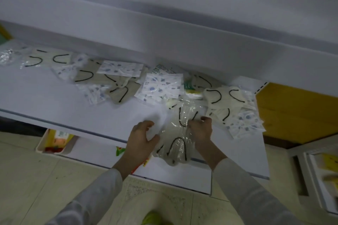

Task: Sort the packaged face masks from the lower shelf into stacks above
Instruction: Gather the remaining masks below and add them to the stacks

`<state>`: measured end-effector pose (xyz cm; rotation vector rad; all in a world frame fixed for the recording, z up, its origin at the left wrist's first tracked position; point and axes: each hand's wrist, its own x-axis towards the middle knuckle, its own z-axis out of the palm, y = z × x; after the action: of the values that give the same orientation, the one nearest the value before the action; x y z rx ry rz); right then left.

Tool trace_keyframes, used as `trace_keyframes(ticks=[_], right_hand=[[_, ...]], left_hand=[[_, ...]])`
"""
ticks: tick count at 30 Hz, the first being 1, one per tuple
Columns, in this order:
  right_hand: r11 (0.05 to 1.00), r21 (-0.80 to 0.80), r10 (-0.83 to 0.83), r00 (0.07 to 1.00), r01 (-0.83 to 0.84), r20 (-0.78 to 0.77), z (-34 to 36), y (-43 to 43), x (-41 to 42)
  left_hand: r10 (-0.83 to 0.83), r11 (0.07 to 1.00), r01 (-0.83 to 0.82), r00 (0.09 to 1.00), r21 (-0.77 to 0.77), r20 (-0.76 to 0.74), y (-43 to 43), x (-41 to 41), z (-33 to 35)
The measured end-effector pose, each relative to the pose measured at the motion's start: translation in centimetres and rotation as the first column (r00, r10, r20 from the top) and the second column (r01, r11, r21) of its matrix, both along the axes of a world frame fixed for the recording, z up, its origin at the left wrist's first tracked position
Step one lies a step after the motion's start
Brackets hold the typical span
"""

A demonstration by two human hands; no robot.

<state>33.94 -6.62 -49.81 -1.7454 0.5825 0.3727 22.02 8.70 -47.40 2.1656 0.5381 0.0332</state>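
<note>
Plastic mask pack (175, 144) over shelf edge (91, 133)

Hands: left hand (141, 139) and right hand (201, 130), both bare from the wrist forward.
Left sleeve (91, 197): long, pale white-grey fabric, plain weave as far as can be seen, soft folds along the forearm; the cuff ends at the wrist.
Right sleeve (247, 188): matching fabric and colour, plain; a straight cuff edge at the wrist.
Footwear: one shoe (151, 218) at the bottom edge of the view, bright yellow-green; only the toe shows, finer detail blurred.
</note>
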Motion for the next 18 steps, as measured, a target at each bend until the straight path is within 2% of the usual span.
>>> trace_keyframes(ticks=[3, 5, 7, 10, 13, 15, 18], right_hand=[[0.967, 0.241, 0.079, 0.997, -0.081, 0.016, 1.4, 0.6, -0.1], [0.907, 0.376, 0.182, 0.982, -0.189, 0.053, 3.0, 1.9, -0.3], [0.827, 0.468, 0.293, 0.949, -0.311, 0.113, 4.3, 3.5, -0.6], [0.775, 0.465, 0.427, 0.897, -0.428, 0.114, 4.8, 6.4, -0.8], [0.766, 0.429, 0.505, 0.861, -0.479, 0.061, 4.2, 9.6, -1.2], [0.750, 0.375, 0.568, 0.821, -0.544, 0.054, 3.5, 12.0, -1.4], [0.831, 0.205, 0.530, 0.848, -0.517, -0.010, 1.8, 16.5, -1.2]], left_hand=[[0.067, 0.966, -0.084, 0.995, -0.243, -0.076, -0.6, 0.9, 1.3], [0.116, 0.903, -0.157, 0.985, -0.401, -0.124, -0.5, 1.2, 1.8], [0.194, 0.845, -0.239, 0.971, -0.478, -0.142, 0.1, 0.9, 2.2], [0.290, 0.801, -0.330, 0.944, -0.499, -0.158, 2.0, -0.1, 2.3], [0.340, 0.702, -0.349, 0.930, -0.621, -0.139, 4.7, -1.6, 2.6], [0.383, 0.707, -0.382, 0.914, -0.595, -0.131, 6.9, -2.5, 2.2], [0.508, 0.704, -0.487, 0.854, -0.516, -0.114, 9.9, -4.0, 1.4]])
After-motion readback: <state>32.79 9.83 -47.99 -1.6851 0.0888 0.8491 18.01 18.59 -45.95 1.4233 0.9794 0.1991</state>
